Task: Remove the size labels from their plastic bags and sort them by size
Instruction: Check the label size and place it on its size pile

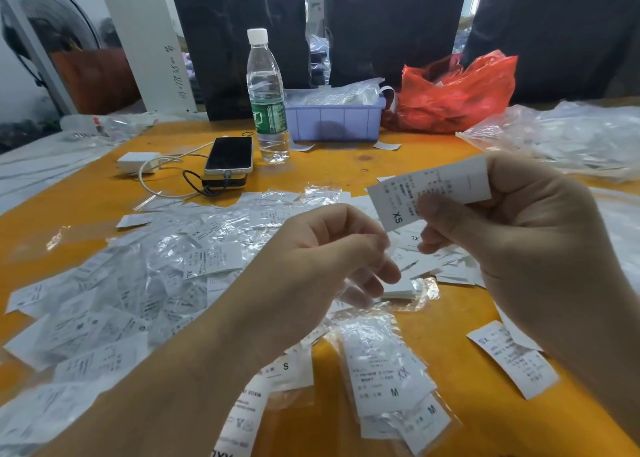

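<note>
The right hand [530,235] pinched an XS label [429,193] above the orange desk [346,165]. The left hand [322,259] hung loosely curled over bagged labels [145,283].

A single head-worn camera looks forward and down from the person's own position over an orange table [346,165]. It sits close to the two hands, which fill the lower half of the wide-angle picture: the left hand [322,259] near the centre, the right hand [519,235] at the right edge. The view faces the table's far side, where a water bottle [266,100] and a purple bin [334,120] stand well beyond the hands. Edges bend from the wide lens.
</note>
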`<state>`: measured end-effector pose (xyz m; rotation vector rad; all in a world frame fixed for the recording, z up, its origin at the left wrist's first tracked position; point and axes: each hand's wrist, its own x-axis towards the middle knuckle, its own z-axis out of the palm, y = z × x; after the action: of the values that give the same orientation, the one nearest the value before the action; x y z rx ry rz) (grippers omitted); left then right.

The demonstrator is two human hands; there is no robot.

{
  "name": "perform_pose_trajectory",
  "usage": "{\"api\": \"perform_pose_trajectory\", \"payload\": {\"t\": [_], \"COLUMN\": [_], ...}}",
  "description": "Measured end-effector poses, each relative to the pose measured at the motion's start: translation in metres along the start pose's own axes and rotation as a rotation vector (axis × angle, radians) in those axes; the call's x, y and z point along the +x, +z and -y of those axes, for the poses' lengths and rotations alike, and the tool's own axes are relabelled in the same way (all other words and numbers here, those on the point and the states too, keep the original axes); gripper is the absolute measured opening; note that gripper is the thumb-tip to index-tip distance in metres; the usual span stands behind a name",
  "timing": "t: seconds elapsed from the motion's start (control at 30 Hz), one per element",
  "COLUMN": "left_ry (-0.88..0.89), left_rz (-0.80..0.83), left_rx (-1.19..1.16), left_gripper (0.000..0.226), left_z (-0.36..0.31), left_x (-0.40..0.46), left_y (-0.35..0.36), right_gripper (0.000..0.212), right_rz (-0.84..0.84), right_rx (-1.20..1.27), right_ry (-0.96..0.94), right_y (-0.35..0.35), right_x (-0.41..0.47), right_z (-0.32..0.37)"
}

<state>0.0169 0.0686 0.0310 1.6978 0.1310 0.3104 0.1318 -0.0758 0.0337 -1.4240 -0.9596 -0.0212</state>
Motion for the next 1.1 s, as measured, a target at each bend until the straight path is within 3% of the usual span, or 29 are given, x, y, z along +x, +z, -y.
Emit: {"api": "perform_pose_trajectory", "payload": {"t": [0.53, 0.9, 1.1], "left_ry": [0.034, 0.104, 0.098], "left_rz": [-0.079, -0.014, -0.025], "left_rx": [0.024, 0.183, 0.171], "left_gripper": [0.021, 0.026, 0.022], "left_z": [0.0014, 0.0051, 0.0057], "left_x": [0.0013, 0.0005, 0.0029], "left_y": [-0.0019, 0.0000, -0.0016], "right_gripper": [0.007, 0.012, 0.014], "right_rz": [0.177, 0.349, 0.329], "right_rx": [0.021, 0.024, 0.101], "right_ry": [0.049, 0.042, 0.119], "right_y": [-0.0045, -0.0086, -0.0068], "right_x": [0.0028, 0.0050, 0.0041], "right_z": [-0.0007, -0.0047, -0.0048]}}
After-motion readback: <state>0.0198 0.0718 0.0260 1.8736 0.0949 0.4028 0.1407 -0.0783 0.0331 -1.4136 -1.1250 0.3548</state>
